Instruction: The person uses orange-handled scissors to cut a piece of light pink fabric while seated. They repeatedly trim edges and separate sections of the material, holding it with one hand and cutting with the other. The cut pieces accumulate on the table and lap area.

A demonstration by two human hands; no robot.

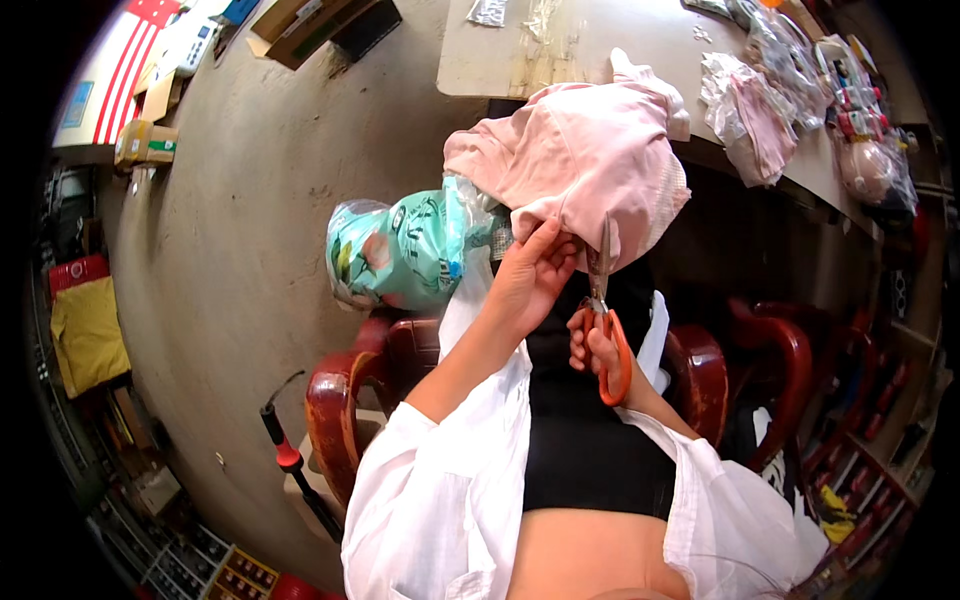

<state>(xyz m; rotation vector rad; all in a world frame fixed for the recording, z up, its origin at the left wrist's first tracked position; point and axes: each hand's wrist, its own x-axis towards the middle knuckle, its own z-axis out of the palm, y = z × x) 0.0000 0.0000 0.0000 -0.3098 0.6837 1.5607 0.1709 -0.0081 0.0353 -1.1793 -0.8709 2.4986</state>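
Observation:
A pale pink garment (pixel 590 150) with a ribbed edge lies bunched over my lap and against the near table edge. My left hand (pixel 537 270) pinches its lower edge between thumb and fingers. In my right hand (pixel 594 345) is a pair of scissors (pixel 616 360) with orange handles, blades pointing away from me. Their tips reach the garment's lower edge, just right of my left fingers. Whether the blades are parted or closed on the cloth, I cannot tell. A turquoise printed plastic bag (pixel 405 250) sits beside my left forearm.
The table (pixel 590 50) stands ahead, with clear plastic bags (pixel 785 85) and another pink cloth (pixel 760 130) at its right. Red wooden chair arms (pixel 335 400) flank me. A black-and-red tool (pixel 288 455) stands at left. Cardboard boxes (pixel 300 25) rest farther off.

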